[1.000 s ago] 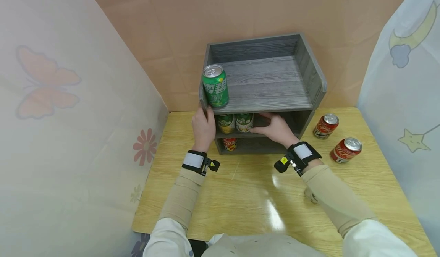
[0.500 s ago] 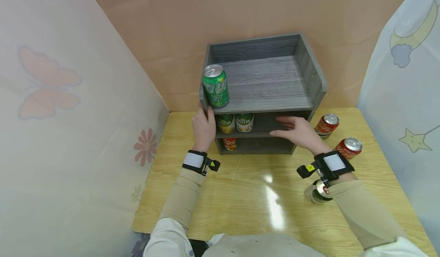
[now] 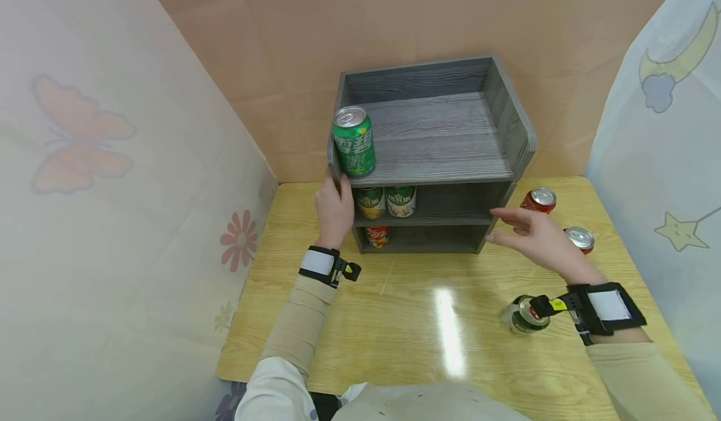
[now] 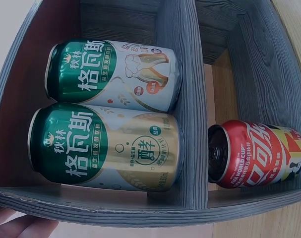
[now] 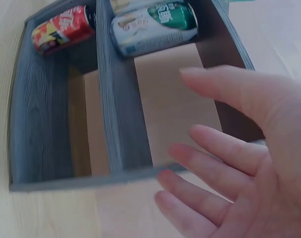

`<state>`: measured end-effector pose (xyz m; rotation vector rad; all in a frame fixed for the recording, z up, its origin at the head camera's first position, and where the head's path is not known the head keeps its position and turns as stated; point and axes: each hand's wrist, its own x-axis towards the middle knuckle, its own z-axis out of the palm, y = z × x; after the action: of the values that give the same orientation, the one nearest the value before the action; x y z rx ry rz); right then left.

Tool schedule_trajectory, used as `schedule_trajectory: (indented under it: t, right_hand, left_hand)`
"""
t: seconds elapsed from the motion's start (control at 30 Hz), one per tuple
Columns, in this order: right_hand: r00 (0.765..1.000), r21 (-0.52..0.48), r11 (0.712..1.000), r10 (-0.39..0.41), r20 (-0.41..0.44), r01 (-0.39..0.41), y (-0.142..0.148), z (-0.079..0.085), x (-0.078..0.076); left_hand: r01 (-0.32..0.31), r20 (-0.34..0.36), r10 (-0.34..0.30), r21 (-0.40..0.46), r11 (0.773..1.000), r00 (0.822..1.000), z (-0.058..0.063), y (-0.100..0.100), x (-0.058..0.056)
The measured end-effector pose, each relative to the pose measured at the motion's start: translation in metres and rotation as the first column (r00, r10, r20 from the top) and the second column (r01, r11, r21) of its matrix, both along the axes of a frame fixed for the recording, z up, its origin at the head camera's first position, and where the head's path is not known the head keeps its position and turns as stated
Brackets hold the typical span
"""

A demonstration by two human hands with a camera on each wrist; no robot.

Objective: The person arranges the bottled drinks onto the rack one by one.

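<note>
My left hand grips the left side panel of a grey wooden shelf, thumb toward the front edge. In the head view my right hand is beside the shelf's right front edge, fingers extended and holding nothing. On the middle level, a gold-and-green drink can and a white-and-green drink can stand side by side at the left. A red cola can stands on the bottom level, left side. The top level bears a green soda can in its left front corner.
Right of the shelf on the wooden table stand two red cans, the rear can and the nearer can, partly behind my right hand. A dark-green-and-pale can stands nearer me. Printed cloth walls flank both sides.
My right hand has left the white-and-green can on the middle level and drawn out to the right, toward me. The left hand and shelf have stayed in place.
</note>
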<state>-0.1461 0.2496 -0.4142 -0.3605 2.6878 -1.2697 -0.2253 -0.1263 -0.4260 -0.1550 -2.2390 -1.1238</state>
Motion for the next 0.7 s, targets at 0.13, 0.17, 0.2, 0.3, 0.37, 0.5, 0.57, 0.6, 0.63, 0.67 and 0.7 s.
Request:
schedule_trajectory:
  t: [0.13,0.17,0.2,0.3,0.37,0.5,0.57,0.6,0.63,0.67,0.7]
  right_hand:
    - [0.999,0.023,1.000,0.016,0.028,-0.017,0.014,-0.006,0.010]
    - [0.999,0.029,0.999,0.019,0.032,-0.020,0.018,-0.008,0.013]
    - [0.999,0.041,0.999,0.022,0.033,-0.023,0.021,-0.010,0.015]
    - [0.998,0.082,0.995,0.052,0.024,-0.054,0.031,-0.017,0.021]
    - [0.996,0.095,0.991,0.089,0.017,-0.090,0.037,-0.020,0.025]
    - [0.988,0.101,0.982,0.154,0.031,-0.157,0.045,-0.028,0.034]
    - [0.984,0.101,0.980,0.169,0.047,-0.173,0.049,-0.034,0.038]
    - [0.984,0.106,0.978,0.172,0.055,-0.177,0.051,-0.038,0.040]
    - [0.982,0.105,0.977,0.178,0.065,-0.184,0.053,-0.042,0.042]
    - [0.980,0.104,0.976,0.185,0.073,-0.192,0.055,-0.045,0.044]
    - [0.979,0.103,0.975,0.189,0.082,-0.197,0.057,-0.049,0.046]
  left_hand:
    - [0.001,0.006,-0.001,0.007,1.000,1.000,0.000,0.000,0.000]
    - [0.003,0.008,-0.003,0.008,1.000,1.000,0.000,0.000,0.000]
    - [0.001,0.009,-0.001,0.007,1.000,1.000,0.000,0.000,0.000]
    - [0.001,0.016,-0.001,0.001,1.000,1.000,0.000,-0.001,0.000]
    - [-0.001,0.018,0.001,-0.002,1.000,1.000,0.000,-0.001,0.000]
    - [-0.001,0.018,0.001,-0.001,1.000,1.000,0.000,-0.001,0.000]
    - [-0.002,0.017,0.002,-0.004,1.000,1.000,0.001,-0.001,0.001]
    - [-0.003,0.018,0.003,-0.005,1.000,1.000,0.001,-0.001,0.001]
    - [-0.002,0.018,0.002,-0.004,1.000,1.000,0.001,0.000,0.001]
    - [-0.001,0.019,0.001,-0.004,1.000,1.000,0.001,0.000,0.001]
    - [-0.001,0.019,0.001,-0.002,1.000,1.000,0.001,0.000,0.001]
